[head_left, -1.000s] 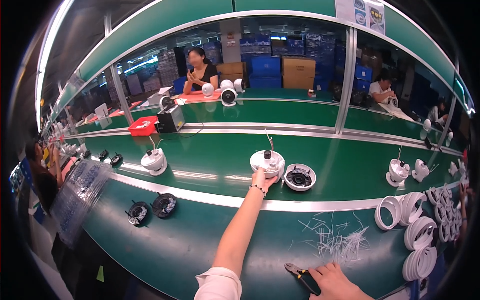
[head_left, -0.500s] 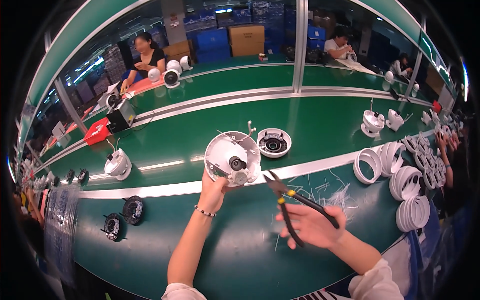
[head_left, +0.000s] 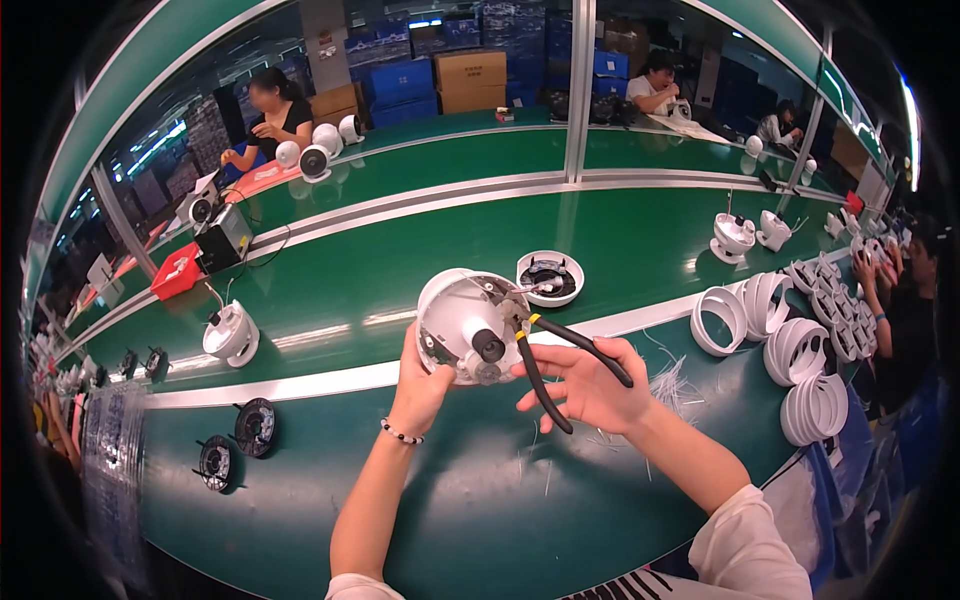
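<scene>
**Pliers at a dome camera housing on a green assembly line**

Workbench (head_left: 330,520) surface, green and matt, fills the lower part of the view and bends with the lens; a white strip separates it from a green conveyor belt (head_left: 380,270) beyond. Behind that run a second green bench, upright posts, and stacks of blue crates (head_left: 400,80) and brown cartons (head_left: 470,80) at the back of the hall. Other people sit at the far bench and one at the right edge.

White rings (head_left: 800,350) stand in rows on the bench at right, leaning against one another. A red tray (head_left: 177,272) sits at the far left of the belt; its contents are too small to tell. A round white base (head_left: 550,277) on the belt holds a dark inner part. A white camera unit (head_left: 231,333) stands on the belt to the left, two more at right. Two black round parts (head_left: 235,445) lie on the bench at left.

The left hand (head_left: 420,385) is closed around the lower rim of a white dome housing (head_left: 468,325), held up above the bench edge, its open side showing a dark lens module. The right hand (head_left: 590,385) grips black-handled pliers (head_left: 560,355), fingers wrapped on the handles, the tip touching the housing's upper right edge. Thin white clippings (head_left: 670,385) are scattered on the bench beside the right hand.
</scene>
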